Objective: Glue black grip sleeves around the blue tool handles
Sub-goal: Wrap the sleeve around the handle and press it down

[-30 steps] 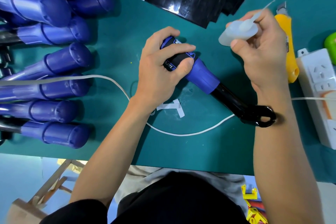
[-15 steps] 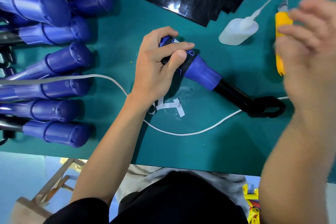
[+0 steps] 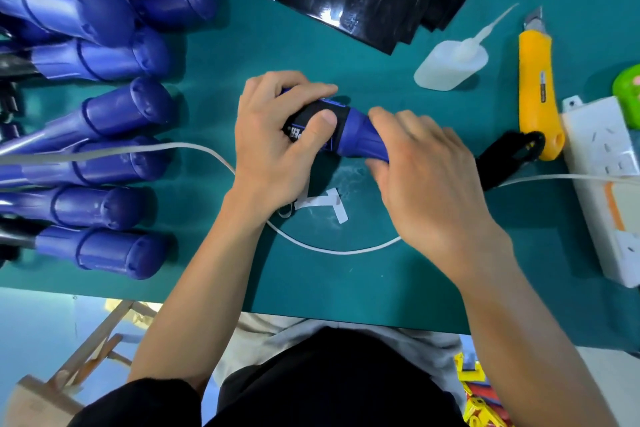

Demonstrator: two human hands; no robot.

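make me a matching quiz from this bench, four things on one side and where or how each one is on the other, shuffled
Things:
1 glue bottle
2 utility knife
3 wrapped tool handle
4 spare blue handles

States:
a piled at the far left
b gripped by the left hand and right hand
c yellow, lying flat at the right
d translucent, lying on its side

Pairs: 1-d, 2-c, 3-b, 4-a
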